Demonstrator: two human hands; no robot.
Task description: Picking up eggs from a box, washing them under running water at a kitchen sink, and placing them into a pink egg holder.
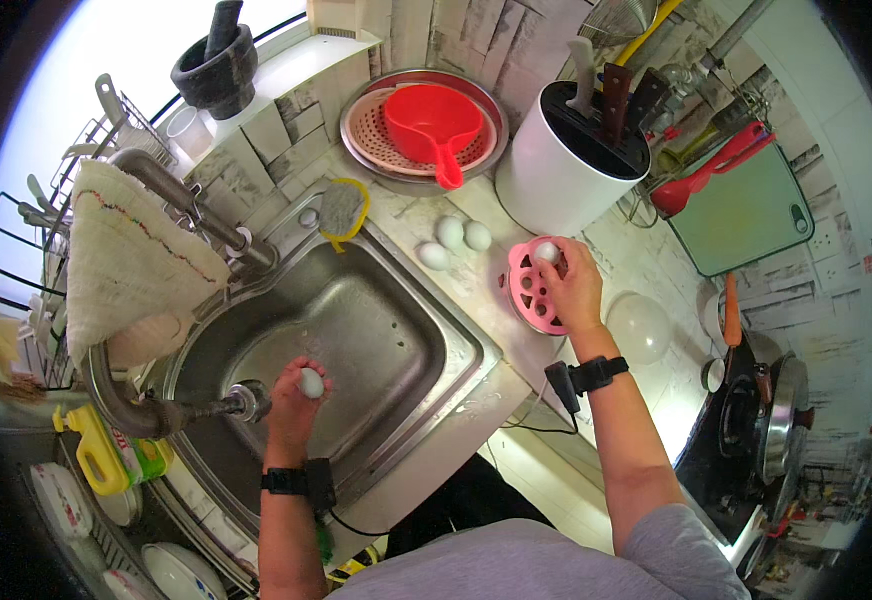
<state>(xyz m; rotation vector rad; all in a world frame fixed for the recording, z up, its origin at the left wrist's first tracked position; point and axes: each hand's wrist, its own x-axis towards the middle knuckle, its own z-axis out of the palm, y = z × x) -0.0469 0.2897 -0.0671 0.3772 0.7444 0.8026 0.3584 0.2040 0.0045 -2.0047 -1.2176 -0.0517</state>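
Note:
Over the steel sink basin [361, 300], beside the faucet head [248, 401], my left hand [297, 397] holds a white egg [311, 383]. On the counter to the right, my right hand [574, 289] has its fingers on another white egg [547, 253] at the top of a pink egg rack [529, 289] with round holes. Three loose white eggs [449, 232] lie between the sink and the rack. A translucent domed lid [638, 328] rests just right of my right wrist.
Behind the eggs stand a white knife block [556, 172] and a steel bowl [349, 139] holding a pink colander and a red ladle [432, 124]. A gray scrubber [342, 210] lies at the sink's back edge. A cloth [135, 262] hangs on the faucet. Black cables run from both wrist straps.

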